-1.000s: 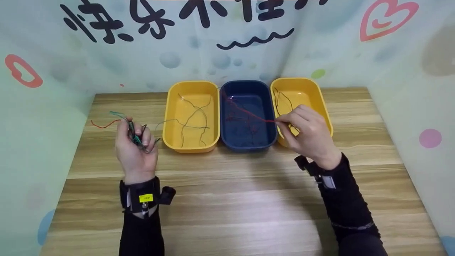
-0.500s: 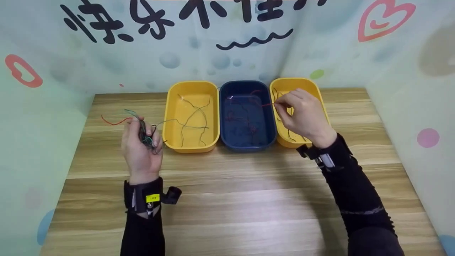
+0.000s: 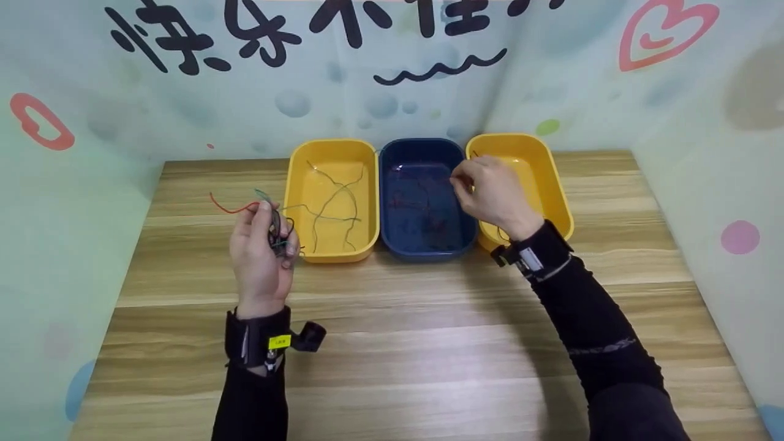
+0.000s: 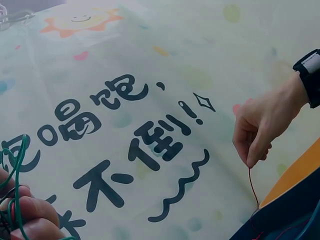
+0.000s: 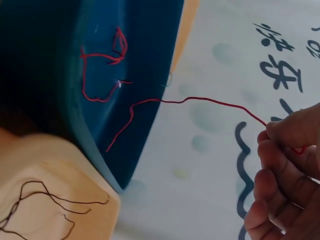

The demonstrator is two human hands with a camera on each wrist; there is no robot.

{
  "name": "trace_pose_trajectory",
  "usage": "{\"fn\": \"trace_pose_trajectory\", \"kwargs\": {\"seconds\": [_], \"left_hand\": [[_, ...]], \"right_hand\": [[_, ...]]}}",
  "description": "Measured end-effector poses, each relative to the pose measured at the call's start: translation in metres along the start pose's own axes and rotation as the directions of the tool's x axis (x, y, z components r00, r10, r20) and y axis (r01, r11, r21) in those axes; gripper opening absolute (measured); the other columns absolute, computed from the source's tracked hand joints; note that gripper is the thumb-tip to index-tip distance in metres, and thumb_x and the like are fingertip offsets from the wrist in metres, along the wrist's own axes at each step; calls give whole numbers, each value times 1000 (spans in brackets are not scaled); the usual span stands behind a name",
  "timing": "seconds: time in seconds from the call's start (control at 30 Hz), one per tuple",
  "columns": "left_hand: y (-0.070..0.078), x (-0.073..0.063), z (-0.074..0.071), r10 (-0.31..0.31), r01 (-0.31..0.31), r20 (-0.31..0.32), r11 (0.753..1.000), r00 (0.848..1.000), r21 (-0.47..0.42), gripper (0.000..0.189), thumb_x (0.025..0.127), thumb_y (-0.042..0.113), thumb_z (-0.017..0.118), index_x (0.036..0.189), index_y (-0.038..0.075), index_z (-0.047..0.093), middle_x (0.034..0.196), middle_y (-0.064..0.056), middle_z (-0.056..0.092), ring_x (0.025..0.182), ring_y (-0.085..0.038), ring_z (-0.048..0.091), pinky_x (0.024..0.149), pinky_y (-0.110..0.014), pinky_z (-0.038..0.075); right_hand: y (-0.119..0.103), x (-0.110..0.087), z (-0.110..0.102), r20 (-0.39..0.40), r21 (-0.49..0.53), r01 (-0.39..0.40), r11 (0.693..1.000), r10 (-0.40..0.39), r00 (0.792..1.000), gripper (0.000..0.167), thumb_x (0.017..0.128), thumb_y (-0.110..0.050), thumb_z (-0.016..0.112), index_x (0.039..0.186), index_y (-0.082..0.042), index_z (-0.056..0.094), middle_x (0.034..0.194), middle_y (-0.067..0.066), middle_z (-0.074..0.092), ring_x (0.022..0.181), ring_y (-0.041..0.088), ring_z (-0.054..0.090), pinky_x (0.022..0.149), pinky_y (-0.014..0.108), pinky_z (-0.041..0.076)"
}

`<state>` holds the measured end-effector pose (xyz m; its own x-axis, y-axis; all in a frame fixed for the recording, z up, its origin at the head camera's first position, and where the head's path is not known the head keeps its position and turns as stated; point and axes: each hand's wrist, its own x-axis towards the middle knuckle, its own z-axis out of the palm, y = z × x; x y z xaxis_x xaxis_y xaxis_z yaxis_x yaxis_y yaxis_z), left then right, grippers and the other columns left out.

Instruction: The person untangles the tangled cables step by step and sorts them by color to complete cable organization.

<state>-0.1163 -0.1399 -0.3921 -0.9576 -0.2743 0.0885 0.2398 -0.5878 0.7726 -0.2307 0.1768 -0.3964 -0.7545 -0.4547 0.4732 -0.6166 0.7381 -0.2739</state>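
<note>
My right hand point(image 3: 493, 190) pinches one end of a thin red wire point(image 5: 215, 102) over the right side of the dark blue bin point(image 3: 429, 254). In the right wrist view the wire's far end hangs down into that bin, where more red wire point(image 5: 100, 56) lies. To the left, my left hand point(image 3: 263, 245) grips a tangled bundle of wires point(image 3: 278, 236), mostly green and black. A red wire point(image 3: 229, 210) sticks out leftward past the thumb. Green loops point(image 4: 19, 172) of the bundle show in the left wrist view.
The left yellow bin point(image 3: 331, 257) holds several thin green wires point(image 3: 334, 199), one reaching over its left rim. Black wires point(image 5: 47, 192) lie in the right yellow bin point(image 3: 560, 208), partly behind my right hand. All three bins stand side by side on the wooden table point(image 3: 392, 343), before a printed backdrop point(image 3: 343, 73).
My right hand has moved left with the red wire, from above the right yellow bin to the blue bin's edge. My left hand has shifted right with the bundle, closer to the left yellow bin.
</note>
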Motion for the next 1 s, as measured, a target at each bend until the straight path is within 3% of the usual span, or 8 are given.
{"fn": "trace_pose_trajectory", "kwargs": {"seconds": [0.33,0.57,0.83,1.0], "left_hand": [[-2,-2,1,-12,11,31,999,999,37,18,102,20,45,103,2,47,68,-2,43,43,-10,40,36,-18,26],[-4,-3,3,-28,25,37,998,999,56,17,102,20,45,103,3,47,69,-2,43,43,-10,40,37,-18,26],[-4,-4,5,-40,37,33,996,999,77,17,103,21,44,103,5,48,70,-2,43,44,-10,40,37,-18,27],[-7,-4,6,-43,39,46,995,998,89,18,102,21,45,103,3,48,69,-2,42,43,-10,40,37,-18,25]], "right_hand": [[1,0,29,71,-35,-85,996,87,994,15,88,-14,61,87,-2,70,83,14,68,77,31,61,70,43,50],[-4,-5,46,172,-73,-71,995,83,982,12,85,-13,61,83,-4,69,78,12,68,73,30,63,63,44,53],[-10,-11,59,263,-143,-76,987,112,958,12,82,-13,62,72,-7,61,70,8,63,67,28,62,56,44,52],[-13,-14,64,344,-206,-65,976,134,929,13,82,-16,63,74,-6,62,75,12,67,74,34,66,60,48,53]]}}
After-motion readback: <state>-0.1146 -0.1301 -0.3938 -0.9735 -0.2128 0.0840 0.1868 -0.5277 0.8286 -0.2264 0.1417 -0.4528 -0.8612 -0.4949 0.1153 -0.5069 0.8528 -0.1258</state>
